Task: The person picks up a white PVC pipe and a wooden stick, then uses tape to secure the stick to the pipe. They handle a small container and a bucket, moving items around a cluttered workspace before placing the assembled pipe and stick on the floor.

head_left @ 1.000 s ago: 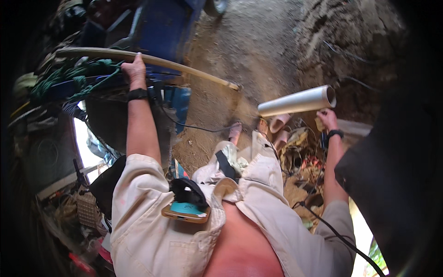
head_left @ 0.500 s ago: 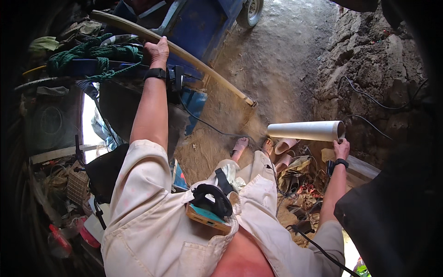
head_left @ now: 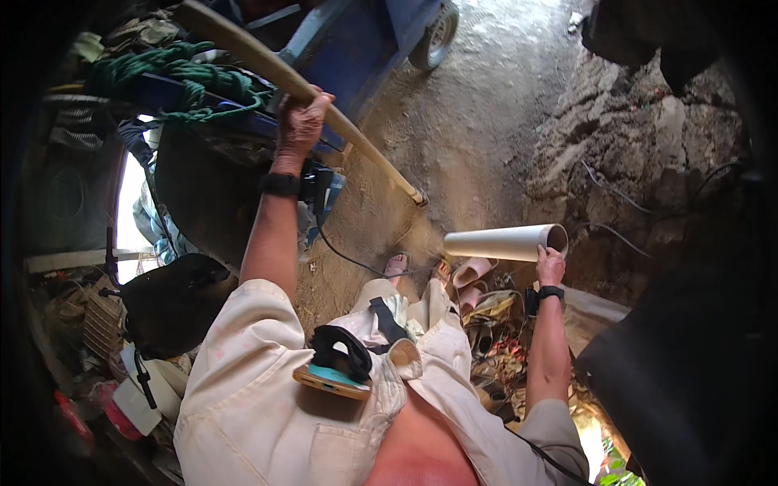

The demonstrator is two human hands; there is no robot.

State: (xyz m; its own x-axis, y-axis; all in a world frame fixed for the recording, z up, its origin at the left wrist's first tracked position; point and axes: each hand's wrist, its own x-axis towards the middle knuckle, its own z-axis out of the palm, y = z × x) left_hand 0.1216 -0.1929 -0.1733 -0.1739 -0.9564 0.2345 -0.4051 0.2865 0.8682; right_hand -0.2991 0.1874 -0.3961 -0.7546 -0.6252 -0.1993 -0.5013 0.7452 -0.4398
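My left hand (head_left: 304, 123) is closed round a long, slightly bent wooden pole (head_left: 369, 154). The pole slants from the upper left down toward the ground, and its thin lower end has a dark tip. At the right, my right hand (head_left: 551, 266) grips the near open rim of a white plastic pipe (head_left: 498, 244). The pipe lies nearly level in the view, its hollow end facing right. Its far end is near my feet (head_left: 395, 264). Some of my right fingers are hidden at the rim.
Green rope (head_left: 174, 77) lies heaped at the left by a blue vehicle (head_left: 356, 61) with a wheel (head_left: 436, 36). Pink slippers (head_left: 472, 273) and scraps lie beside my feet. A rough earth bank (head_left: 640, 154) with loose cables rises at the right. A phone (head_left: 332, 379) hangs at my chest.
My left hand has come nearer and to the right with the pole, whose upper part looks larger. The whole view has shifted slightly. My right hand still holds the pipe.
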